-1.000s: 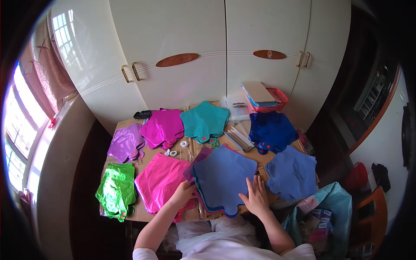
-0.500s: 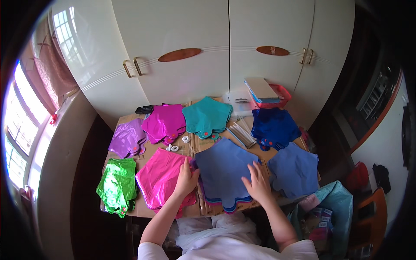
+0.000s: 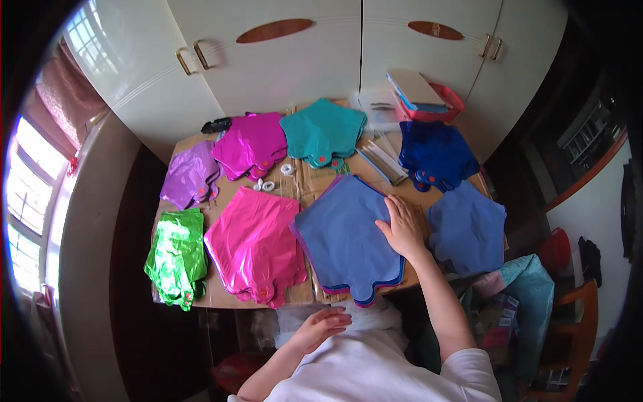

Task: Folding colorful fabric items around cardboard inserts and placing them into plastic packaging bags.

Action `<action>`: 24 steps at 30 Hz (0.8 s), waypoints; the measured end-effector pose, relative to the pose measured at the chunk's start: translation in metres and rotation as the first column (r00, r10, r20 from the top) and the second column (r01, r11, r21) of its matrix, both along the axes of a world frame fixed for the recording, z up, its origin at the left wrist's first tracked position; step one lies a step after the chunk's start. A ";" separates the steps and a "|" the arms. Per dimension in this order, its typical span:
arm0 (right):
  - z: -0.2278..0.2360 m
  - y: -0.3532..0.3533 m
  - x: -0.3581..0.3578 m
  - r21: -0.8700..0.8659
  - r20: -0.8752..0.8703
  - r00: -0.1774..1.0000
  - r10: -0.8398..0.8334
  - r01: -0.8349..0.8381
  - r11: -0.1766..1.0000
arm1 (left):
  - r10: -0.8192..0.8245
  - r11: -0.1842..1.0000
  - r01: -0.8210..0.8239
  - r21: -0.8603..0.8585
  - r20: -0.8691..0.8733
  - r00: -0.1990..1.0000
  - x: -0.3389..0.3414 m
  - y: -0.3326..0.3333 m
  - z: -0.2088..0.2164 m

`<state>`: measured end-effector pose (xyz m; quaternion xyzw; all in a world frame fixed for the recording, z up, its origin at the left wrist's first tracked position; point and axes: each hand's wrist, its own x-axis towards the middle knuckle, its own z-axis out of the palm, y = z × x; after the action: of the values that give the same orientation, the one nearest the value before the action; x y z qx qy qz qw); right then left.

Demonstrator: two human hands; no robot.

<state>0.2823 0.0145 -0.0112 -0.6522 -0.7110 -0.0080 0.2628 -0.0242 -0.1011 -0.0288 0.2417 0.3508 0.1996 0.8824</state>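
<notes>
at the left of the cardboard (image 3: pixel 309 187) covering the table, a crinkled green foil stack (image 3: pixel 175 251) lies near the front edge, with a lilac foil stack (image 3: pixel 190 175) behind it. next come a magenta foil stack (image 3: pixel 251 144) at the back and a hot-pink foil stack (image 3: pixel 258 241) in front, with small white rolls (image 3: pixel 287 170) near them. a teal foil stack (image 3: pixel 323 132) lies at the back. my left hand (image 3: pixel 325 328) is in front of my body, just off the table edge, fingers loosely bent and holding nothing that shows. the large grey-blue foil stack (image 3: pixel 351 231) lies right of the hot-pink one, purple and dark-blue edges peeking out beneath. my right hand (image 3: pixel 402 226) rests at its right edge, thumb apart from slightly spread fingers, gripping nothing. beyond are a navy foil stack (image 3: pixel 439 153) and a smaller periwinkle foil stack (image 3: pixel 469 231).
</notes>
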 end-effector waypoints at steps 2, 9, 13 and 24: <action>0.003 -0.013 -0.004 -0.012 -0.009 1.000 0.007 -0.007 1.000 | 0.017 0.999 -0.012 -0.041 0.112 0.994 0.013 -0.001 -0.005; 0.018 -0.064 -0.032 -0.018 -0.067 0.998 -0.003 0.002 1.000 | 0.026 0.947 0.014 -0.321 0.120 0.992 0.053 -0.013 -0.002; 0.021 -0.068 -0.028 -0.023 -0.075 0.995 -0.059 0.057 0.998 | 0.127 0.890 -0.011 -0.455 0.226 0.966 0.049 -0.011 0.006; 0.027 -0.050 -0.019 -0.055 -0.228 0.971 0.076 -0.091 0.994 | 0.075 0.996 -0.077 -0.040 -0.056 0.996 0.054 -0.010 -0.003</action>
<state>0.2633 -0.0352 0.0157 -0.6266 -0.7033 0.1002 0.3205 0.0295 -0.1115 -0.0323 0.2150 0.3878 0.2192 0.8691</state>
